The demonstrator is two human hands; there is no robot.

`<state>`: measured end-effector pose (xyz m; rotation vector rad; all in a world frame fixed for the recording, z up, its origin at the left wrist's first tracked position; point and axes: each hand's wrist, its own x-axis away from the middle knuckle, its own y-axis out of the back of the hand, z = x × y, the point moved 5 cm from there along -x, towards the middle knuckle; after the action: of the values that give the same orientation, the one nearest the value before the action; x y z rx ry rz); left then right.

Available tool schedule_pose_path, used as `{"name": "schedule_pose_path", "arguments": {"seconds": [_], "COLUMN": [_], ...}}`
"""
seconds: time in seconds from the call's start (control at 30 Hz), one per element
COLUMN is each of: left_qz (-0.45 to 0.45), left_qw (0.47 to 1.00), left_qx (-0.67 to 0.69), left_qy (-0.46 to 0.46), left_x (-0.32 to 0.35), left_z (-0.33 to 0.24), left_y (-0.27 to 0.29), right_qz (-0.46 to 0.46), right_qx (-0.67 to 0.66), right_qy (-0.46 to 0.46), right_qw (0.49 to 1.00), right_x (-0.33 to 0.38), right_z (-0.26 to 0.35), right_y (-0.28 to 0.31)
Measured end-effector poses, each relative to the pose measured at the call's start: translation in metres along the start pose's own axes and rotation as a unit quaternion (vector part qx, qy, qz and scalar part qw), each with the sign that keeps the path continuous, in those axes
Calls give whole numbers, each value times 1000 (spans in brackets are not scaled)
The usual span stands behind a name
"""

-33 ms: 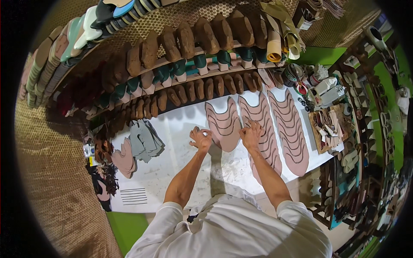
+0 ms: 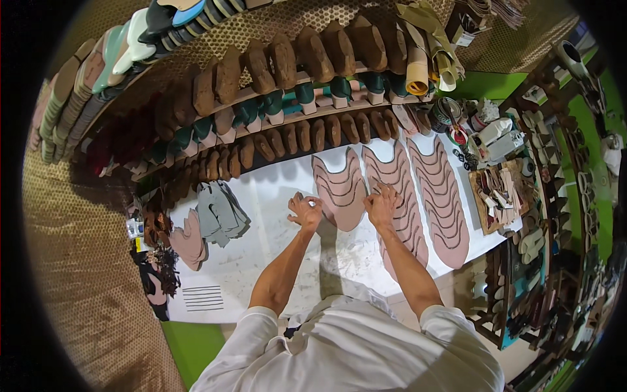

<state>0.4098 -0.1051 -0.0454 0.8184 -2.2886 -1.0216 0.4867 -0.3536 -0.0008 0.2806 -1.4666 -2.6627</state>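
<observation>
Pink, dark-edged, U-shaped pieces, like shoe uppers, lie overlapped in three columns on the white tabletop point(image 2: 274, 261). Of these, the left column point(image 2: 336, 171) is the shortest. Its nearest pink piece point(image 2: 343, 212) lies between my hands. My left hand point(image 2: 305, 211) is at that piece's left edge, thumb and forefinger closed in a ring. Opposite it, my right hand point(image 2: 383, 202) pinches at the right edge, the other fingers bent over the middle column point(image 2: 409, 225). Farther right runs the third column point(image 2: 447, 228). The fingertips are too small to see clearly.
Grey cut pieces point(image 2: 219, 212) and a pink stack point(image 2: 188, 242) lie at the table's left. Shelves of brown shoe lasts point(image 2: 281, 62) line the back. To the right stand a tin point(image 2: 447, 110), a board of scraps point(image 2: 499, 196) and a crowded shoe rack point(image 2: 522, 281).
</observation>
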Motion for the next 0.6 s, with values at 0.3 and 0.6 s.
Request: {"name": "schedule_pose_path", "arguments": {"seconds": [0.3, 0.6], "left_qz": [3, -120], "left_qw": [999, 992], "left_qx": [-31, 14], "left_qy": [-12, -47], "left_x": [0, 56], "left_z": [5, 64], "left_y": [0, 36], "right_qz": [-18, 8], "right_qx": [28, 23], "right_qy": [13, 77], "right_qw": [999, 997], "right_x": [4, 56], "right_z": [8, 69], "right_y": [5, 7]}}
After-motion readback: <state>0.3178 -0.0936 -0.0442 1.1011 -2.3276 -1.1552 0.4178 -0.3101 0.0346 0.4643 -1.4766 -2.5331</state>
